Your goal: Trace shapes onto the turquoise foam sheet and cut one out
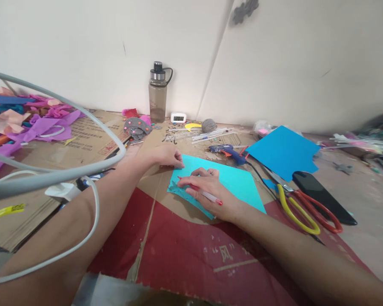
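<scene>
Two hands on the turquoise sheet (232,180) — right hand (210,191) gripping a red pen (201,192), left hand (166,156) pressing flat, fingers loose.

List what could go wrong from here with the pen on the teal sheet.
1. The left hand presses only the far corner of the teal sheet, so the sheet might pivot under the pen in the right hand and spoil the line.
2. The glue gun lies just beyond the sheet with its cord running past the right edge; a sliding forearm could snag it.
3. The scissors lie close by the right forearm and could get knocked.
</scene>
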### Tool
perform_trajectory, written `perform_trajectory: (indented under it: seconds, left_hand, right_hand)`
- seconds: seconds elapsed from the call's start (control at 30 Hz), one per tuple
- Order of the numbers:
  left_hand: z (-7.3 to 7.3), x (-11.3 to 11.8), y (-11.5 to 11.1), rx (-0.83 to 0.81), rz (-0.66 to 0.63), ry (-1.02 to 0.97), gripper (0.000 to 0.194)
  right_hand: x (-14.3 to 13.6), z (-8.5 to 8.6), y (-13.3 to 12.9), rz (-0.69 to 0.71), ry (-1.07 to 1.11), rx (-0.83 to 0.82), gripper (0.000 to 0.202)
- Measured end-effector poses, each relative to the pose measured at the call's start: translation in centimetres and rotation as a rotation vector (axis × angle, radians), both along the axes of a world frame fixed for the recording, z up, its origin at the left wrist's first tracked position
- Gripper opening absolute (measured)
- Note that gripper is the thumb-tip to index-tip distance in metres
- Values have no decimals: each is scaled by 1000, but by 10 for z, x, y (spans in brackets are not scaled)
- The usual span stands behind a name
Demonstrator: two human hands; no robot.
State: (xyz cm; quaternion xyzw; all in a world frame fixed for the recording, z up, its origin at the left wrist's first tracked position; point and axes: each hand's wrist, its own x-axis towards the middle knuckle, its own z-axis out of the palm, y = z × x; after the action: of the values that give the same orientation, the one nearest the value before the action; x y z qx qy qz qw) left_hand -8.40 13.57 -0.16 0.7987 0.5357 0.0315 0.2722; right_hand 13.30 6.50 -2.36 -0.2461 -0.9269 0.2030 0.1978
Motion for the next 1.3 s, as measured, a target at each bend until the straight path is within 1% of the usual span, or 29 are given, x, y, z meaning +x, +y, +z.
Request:
perform_trajectory:
  seconds: [0.27, 0.4, 0.77, 0.97, 1.1, 1.3]
  left_hand:
    - [5, 3, -4, -2, 8, 12, 26]
    - [4, 2, -3, -1, 4, 14, 25]
    - [2, 1, -2, 3, -7, 27, 26]
    - [1, 0, 0, 9, -6, 32, 27]
    - [1, 1, 0, 18, -12, 39, 27]
    - [5, 3, -3, -4, 0, 43, 27]
  right_hand:
    - [-1, -2, 1, -28, 26, -11, 25]
    - [-1, -3, 2, -19, 15, -2, 25]
    - [-2, -3, 3, -55, -8, 30, 26]
    - [-2, -4, 5, -77, 34, 7, 24]
    - [-2, -4, 7, -98, 60, 4, 23]
    - [-2, -3, 4, -79, 39, 6, 23]
